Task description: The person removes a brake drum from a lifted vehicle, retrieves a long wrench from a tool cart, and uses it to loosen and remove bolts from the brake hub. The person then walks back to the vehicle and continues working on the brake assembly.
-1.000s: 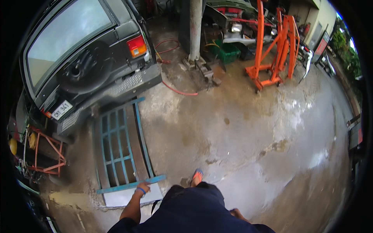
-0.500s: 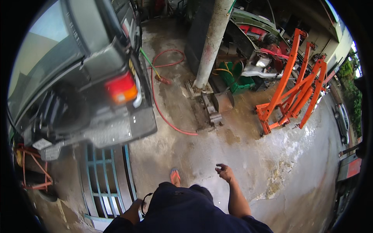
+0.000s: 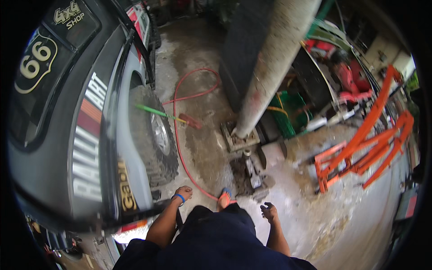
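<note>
My left hand, with a blue band at its wrist, hangs beside the rear wheel of a dark off-road vehicle. Its fingers are loosely bent and apart, and nothing shows in them. My right hand hangs over the wet floor to the right of my body. Its half-curled fingers look dark at the tips; I see no object there. Past my left hand is the vehicle's knobby tire. A red hose curves over the floor near my foot.
A concrete post rises ahead, with a metal jack-like tool by its base. An orange folding hoist stands at right. Behind the post sits a green crate. A green-handled broom is near the tire.
My view has moved forward along the vehicle, from its rear corner to its side and wheel. My left hand has come up into clearer sight, and the post and hoist appear nearer.
</note>
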